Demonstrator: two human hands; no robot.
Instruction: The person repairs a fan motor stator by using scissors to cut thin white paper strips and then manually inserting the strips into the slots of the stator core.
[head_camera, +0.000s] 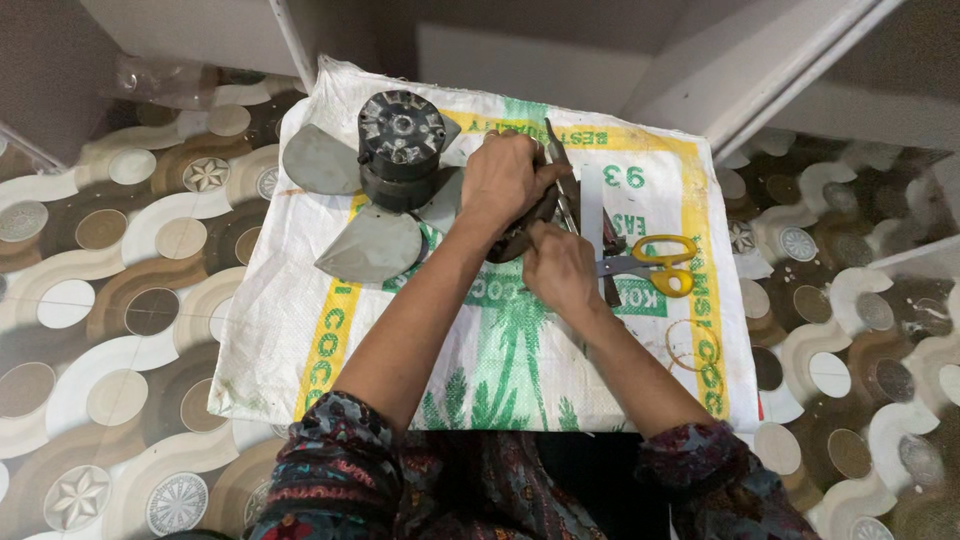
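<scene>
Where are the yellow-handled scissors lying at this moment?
In the head view, the scissors lie on the printed sack, just right of the right hand.

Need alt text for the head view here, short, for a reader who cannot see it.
Seen from above, a person's left hand and right hand grip a dark curved part and a thin metal tool over a printed woven sack spread on a patterned floor. A grey fan motor with blades lies to the left, yellow-handled scissors to the right.

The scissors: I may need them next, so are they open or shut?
Shut: the scissors lie flat on the sack, yellow handles together, blades partly hidden by the right hand.
</scene>
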